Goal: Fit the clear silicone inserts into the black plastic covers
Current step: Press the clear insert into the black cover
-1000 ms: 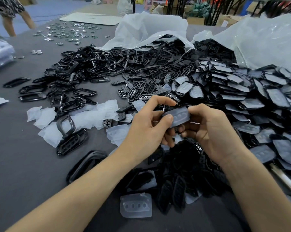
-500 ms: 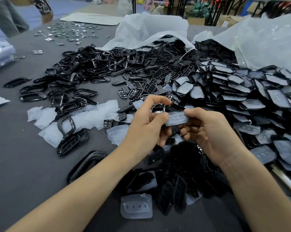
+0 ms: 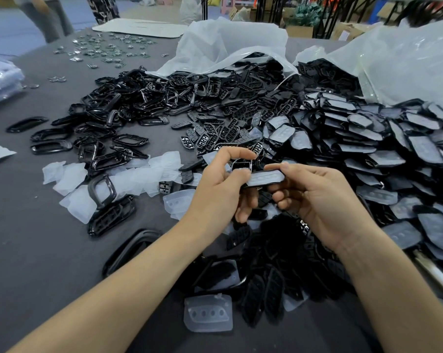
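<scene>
Between my hands sits a black plastic cover with a clear silicone insert (image 3: 266, 178) lying on its face. My left hand (image 3: 224, 189) pinches its left end with thumb and forefinger. My right hand (image 3: 319, 197) grips its right end, thumb on top. Loose clear inserts (image 3: 72, 184) lie on the table to the left, and one more insert (image 3: 209, 314) lies near the front edge. Bare black covers (image 3: 223, 131) are heaped at the centre. Covers with inserts fitted (image 3: 383, 149) pile up on the right.
Black oval frames (image 3: 93, 138) spread over the left of the grey table (image 3: 37, 250). Two white plastic bags (image 3: 406, 70) spill parts at the back. Small metal pieces (image 3: 103, 50) lie scattered far back left. A person's legs (image 3: 50, 19) stand beyond the table.
The cover with its insert has turned flatter and dropped slightly between my hands. The person behind the table has walked to the right.
</scene>
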